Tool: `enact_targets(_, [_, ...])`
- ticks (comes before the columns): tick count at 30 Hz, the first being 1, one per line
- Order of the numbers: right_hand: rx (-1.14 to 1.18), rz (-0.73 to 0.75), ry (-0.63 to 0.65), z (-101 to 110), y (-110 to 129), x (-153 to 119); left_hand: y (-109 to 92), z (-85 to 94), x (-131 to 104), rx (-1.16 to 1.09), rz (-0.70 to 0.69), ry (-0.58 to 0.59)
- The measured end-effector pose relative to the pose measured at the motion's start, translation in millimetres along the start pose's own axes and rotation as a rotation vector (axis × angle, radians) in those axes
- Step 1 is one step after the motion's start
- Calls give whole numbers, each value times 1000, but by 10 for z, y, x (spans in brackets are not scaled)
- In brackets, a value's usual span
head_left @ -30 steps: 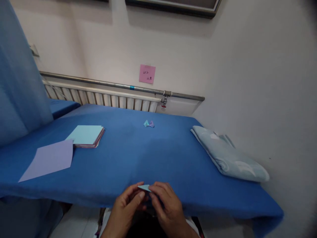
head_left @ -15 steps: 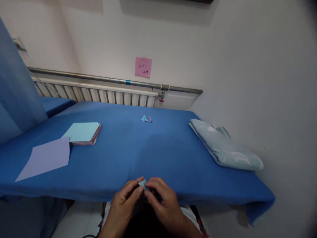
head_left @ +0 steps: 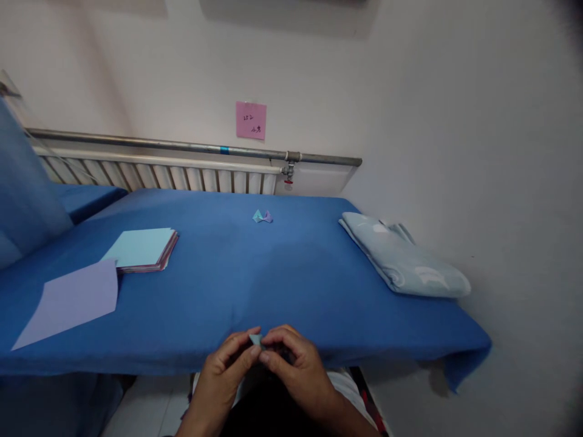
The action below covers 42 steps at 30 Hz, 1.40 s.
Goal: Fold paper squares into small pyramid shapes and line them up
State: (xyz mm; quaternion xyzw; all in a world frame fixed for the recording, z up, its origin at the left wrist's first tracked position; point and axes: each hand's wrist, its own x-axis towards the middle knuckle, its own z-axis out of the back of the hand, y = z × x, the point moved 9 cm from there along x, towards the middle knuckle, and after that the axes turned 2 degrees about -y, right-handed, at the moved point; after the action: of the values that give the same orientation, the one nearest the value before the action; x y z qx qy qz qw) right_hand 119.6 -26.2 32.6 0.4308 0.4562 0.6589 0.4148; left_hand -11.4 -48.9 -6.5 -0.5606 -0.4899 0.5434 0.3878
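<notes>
Between my two hands is a small folded piece of light blue paper (head_left: 255, 339), held just at the near edge of the blue-covered table (head_left: 204, 303). My left hand (head_left: 224, 370) pinches it from the left with thumb and fingertips. From the right, my right hand (head_left: 298, 367) grips it with thumb and forefinger, and its fingers hide part of the paper. Farther back on the cloth lies a small folded paper bow (head_left: 263, 216), half turquoise and half purple.
At the left, a loose purple sheet (head_left: 73, 300) overlaps a stack of coloured paper (head_left: 139, 247) with light blue on top. A folded pale blue blanket (head_left: 403, 258) lies at the right. Behind are a radiator (head_left: 182, 176), a pipe (head_left: 182, 145) and a pink note (head_left: 251, 120) on the wall.
The view has swung slightly to the right. My fingers have shifted on the folded paper, and less of it shows between them. Everything on the table lies as before.
</notes>
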Motion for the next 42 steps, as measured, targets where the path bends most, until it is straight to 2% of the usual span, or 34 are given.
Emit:
enact_targets(6, [36,-70,-9,-7,-81,-12,-7,5,11,19,-15,-4])
enact_targets(11, [37,-63,7,-2,-57,-14,-31,-14,4,22,-29,6])
enact_targets(15, [-99,57,15,10,82,-30,-50,-22,-14,44,-33,11])
enact_targets(18, [-278,216,45,-31,225,-54,-72,-15,-19,129,-73,-7])
enact_targets(21, [-526,385,80,-126,325,-82,-150,-19,-17,273,-200,-45])
enact_targets(25, [-763,466,61,-209,331,-66,-248,-60,-4,435,-358,-95])
enact_targets(29, [-790,478,36,-225,309,-36,-295,-102,42,515,-391,-155])
enact_targets(35, [-762,477,-29,-144,278,18,-294,-215,193,503,-265,-172])
enact_targets(42, [-892,426,8,-124,227,129,-422,-319,284,676,-327,-171])
